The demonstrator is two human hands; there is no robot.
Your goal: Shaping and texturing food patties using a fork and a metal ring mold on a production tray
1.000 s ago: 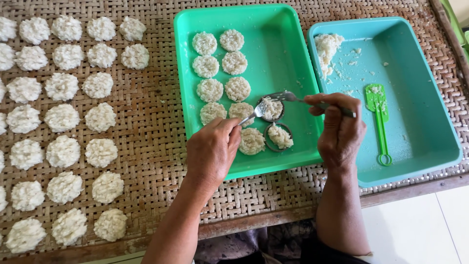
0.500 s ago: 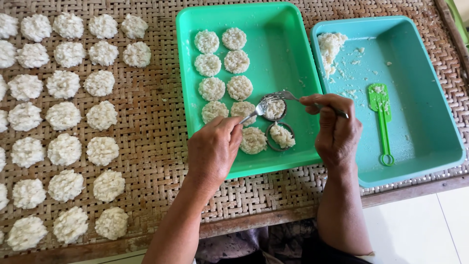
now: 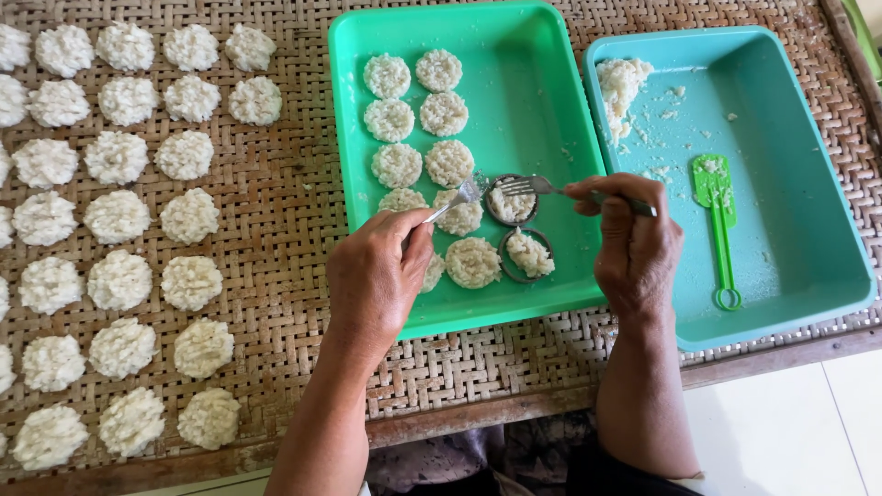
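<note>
My left hand (image 3: 375,276) grips a metal fork (image 3: 459,197) whose tines point at a round metal ring mould (image 3: 511,200) filled with white rice. My right hand (image 3: 634,241) grips a second fork (image 3: 533,186), its tines resting on the rice in that ring. A second ring mould (image 3: 527,254) with rice lies just below it. Both rings sit in the green tray (image 3: 542,92), beside several pressed round rice cakes (image 3: 421,119).
A teal tray (image 3: 799,184) at the right holds a lump of loose rice (image 3: 619,83) and a green plastic spatula (image 3: 718,220). Several rice cakes (image 3: 119,220) lie in rows on the woven mat (image 3: 285,211) at the left. The mat's wooden edge (image 3: 478,413) runs along the front.
Both hands stay over the upper ring mould; the forks have shifted slightly on the rice in it. Nothing else has moved.
</note>
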